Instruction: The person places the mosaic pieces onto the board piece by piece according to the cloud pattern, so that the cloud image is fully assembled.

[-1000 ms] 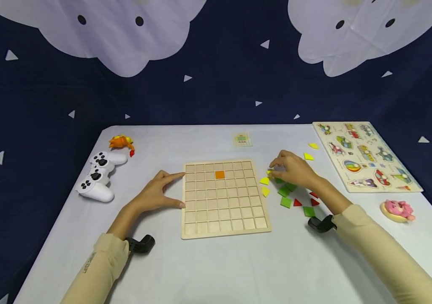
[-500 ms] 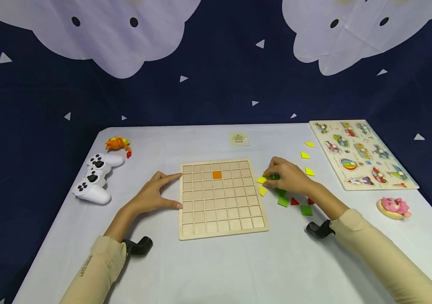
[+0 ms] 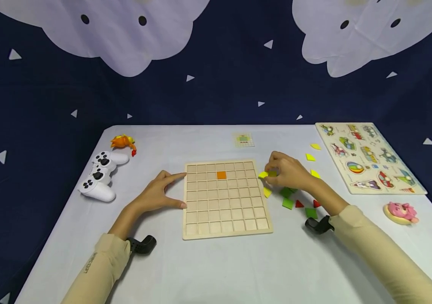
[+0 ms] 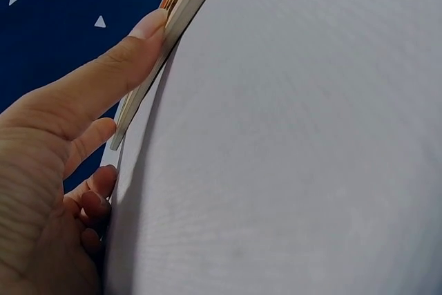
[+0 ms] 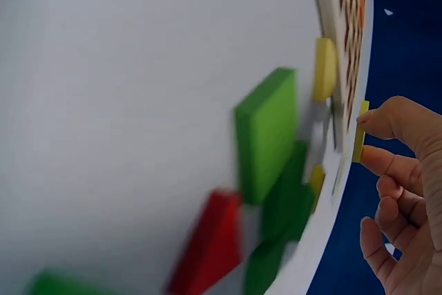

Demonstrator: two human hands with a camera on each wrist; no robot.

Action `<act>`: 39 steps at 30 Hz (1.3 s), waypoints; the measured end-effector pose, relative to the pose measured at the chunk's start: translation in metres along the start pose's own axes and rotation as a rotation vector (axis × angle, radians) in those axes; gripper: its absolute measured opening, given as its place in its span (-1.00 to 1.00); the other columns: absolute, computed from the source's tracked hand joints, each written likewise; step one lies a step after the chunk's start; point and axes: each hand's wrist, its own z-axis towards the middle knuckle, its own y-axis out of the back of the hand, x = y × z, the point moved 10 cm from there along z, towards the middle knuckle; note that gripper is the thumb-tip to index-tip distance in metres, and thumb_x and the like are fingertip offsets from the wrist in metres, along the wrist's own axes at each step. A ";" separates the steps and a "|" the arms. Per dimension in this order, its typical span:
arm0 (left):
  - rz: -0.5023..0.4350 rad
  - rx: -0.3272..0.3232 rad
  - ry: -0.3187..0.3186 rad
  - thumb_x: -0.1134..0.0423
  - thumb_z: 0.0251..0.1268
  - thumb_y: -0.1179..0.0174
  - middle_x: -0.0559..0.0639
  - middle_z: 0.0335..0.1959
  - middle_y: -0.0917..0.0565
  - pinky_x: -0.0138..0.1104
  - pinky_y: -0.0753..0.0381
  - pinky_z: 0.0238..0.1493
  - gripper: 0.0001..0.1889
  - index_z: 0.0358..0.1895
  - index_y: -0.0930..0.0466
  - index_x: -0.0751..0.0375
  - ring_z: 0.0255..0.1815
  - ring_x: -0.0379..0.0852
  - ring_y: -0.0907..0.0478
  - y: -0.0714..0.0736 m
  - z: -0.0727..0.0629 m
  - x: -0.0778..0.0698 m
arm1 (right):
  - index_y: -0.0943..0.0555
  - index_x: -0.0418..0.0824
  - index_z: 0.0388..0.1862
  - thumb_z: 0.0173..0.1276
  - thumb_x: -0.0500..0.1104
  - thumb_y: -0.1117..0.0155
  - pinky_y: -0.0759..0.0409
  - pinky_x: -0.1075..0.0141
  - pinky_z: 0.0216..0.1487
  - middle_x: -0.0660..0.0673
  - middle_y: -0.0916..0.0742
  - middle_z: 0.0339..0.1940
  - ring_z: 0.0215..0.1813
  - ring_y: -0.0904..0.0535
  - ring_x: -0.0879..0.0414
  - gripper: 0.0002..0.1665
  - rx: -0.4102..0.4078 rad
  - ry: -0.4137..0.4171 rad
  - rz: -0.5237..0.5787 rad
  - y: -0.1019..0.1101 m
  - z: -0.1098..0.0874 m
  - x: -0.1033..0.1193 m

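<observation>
A wooden grid board [image 3: 223, 234] lies on the table with one orange square tile [image 3: 221, 175] in an upper cell. My left hand [image 3: 156, 195] touches the board's left edge with spread thumb and index finger; in the left wrist view the thumb [image 4: 114, 70] presses on the board's side. My right hand [image 3: 287, 171] pinches a small yellow tile [image 5: 360, 131] between thumb and index finger, just off the board's right edge. Another yellow tile [image 3: 267, 192] lies below it beside the board. Green tiles [image 3: 287, 203] and red triangles [image 3: 299, 204] lie under and near the right hand.
More yellow tiles [image 3: 310, 157] lie farther back on the right. A picture puzzle board [image 3: 337, 169], a pink toy [image 3: 400, 211], a white game controller [image 3: 99, 177] and an orange toy [image 3: 122, 141] stand around the sides. A small pattern card [image 3: 244, 140] lies behind the grid board.
My right hand has come down to the tiles by the board, pinched a yellow tile and raised it slightly. The left hand stays at the board's edge.
</observation>
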 end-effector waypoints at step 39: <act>-0.009 -0.001 0.005 -0.15 -0.27 -0.62 0.03 -0.14 -0.33 -0.22 -0.26 -0.19 0.06 0.47 -0.34 -0.14 -0.20 -0.06 -0.26 -0.001 0.000 0.002 | -0.78 -0.18 -0.15 0.26 -0.14 -0.45 -0.52 0.32 -0.22 -0.04 -0.58 -0.25 -0.23 -0.50 0.15 -0.79 0.129 0.193 0.067 -0.065 0.093 0.100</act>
